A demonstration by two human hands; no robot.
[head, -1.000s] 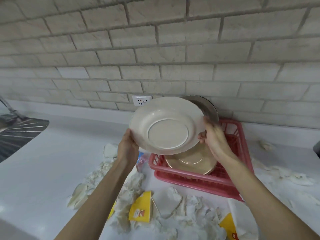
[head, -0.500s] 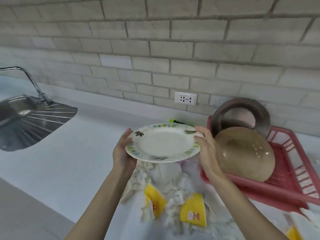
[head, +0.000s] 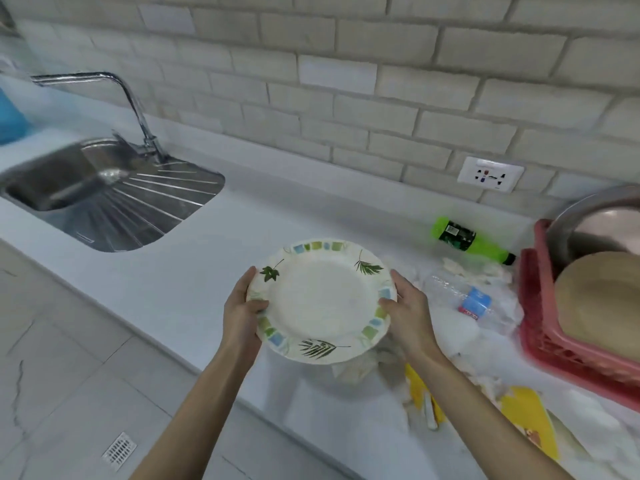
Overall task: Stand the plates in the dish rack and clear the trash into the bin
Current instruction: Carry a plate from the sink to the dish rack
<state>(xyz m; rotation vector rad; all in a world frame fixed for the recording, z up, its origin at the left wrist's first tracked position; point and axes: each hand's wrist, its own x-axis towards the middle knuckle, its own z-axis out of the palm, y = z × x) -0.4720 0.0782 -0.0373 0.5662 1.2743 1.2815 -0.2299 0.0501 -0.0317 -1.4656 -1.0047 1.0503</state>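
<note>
Far left of the leaf-print plate [head: 322, 299], at the frame's edge: a blue shape [head: 10, 116], too blurred to identify. Left of the plate and further back: a steel sink [head: 52, 181] with ribbed drainer, set into the white countertop [head: 166, 271], a bent tap [head: 133, 105] over it. Below and left of the plate, down on the tiled floor: a small floor drain [head: 119, 450].

On the plate's left rim: the left hand [head: 240, 317], clamped on, thumb on top, fingers wrapped round the edge. The plate itself: face up, tipped a little toward the camera, held in the air over the countertop near its front edge. On its right rim: the right hand [head: 410, 317], likewise gripping, thumb pressed on the border, fingers underneath and out of sight.

Under and just right of the plate: crumpled paper [head: 356, 370] strewn on the countertop, yellow wrappers [head: 530, 424] among it. Right of the plate, lying flat: a crushed clear bottle [head: 464, 299] with a blue label. Behind and right: a green bottle [head: 467, 239] on its side, and above that a wall socket [head: 490, 173] in the brick-tile wall. Farthest right of the plate, well apart from it: the red dish rack [head: 540, 334], with a tan plate [head: 602, 306] leaning in it and a steel plate [head: 602, 230] standing behind that.
</note>
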